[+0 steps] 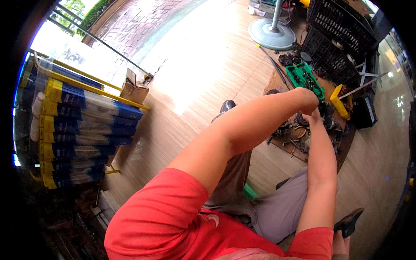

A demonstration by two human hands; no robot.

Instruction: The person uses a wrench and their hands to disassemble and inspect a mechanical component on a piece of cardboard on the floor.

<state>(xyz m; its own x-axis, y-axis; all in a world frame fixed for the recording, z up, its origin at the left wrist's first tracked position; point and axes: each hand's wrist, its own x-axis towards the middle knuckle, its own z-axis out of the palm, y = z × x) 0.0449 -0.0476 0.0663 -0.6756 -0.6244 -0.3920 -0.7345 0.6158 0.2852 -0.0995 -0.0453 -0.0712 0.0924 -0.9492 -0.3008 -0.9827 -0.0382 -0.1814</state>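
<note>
Both my arms reach forward to the right, and the hands meet over a brown board [286, 149] on the floor. My left hand [308, 99] is curled with its back toward me; its fingers are hidden. Just below it, my right hand [313, 115] is closed, fingers bent in toward the left hand. What they hold is too hidden to make out. A dark round part [302, 119] lies beside the right hand. Beyond the hands is an open green case [299, 74] with dark tools inside. Pliers with yellow handles [300, 130] and several small metal parts lie on the board.
Right of the hands stand a yellow holder [340, 103] and a black box [364, 113]. Black plastic crates [331, 54] are stacked behind, near a round grey stand base [272, 34]. At left, a yellow rack [82, 80] holds blue-and-yellow boxes [93, 123]. A cardboard box [133, 90] sits near the doorway.
</note>
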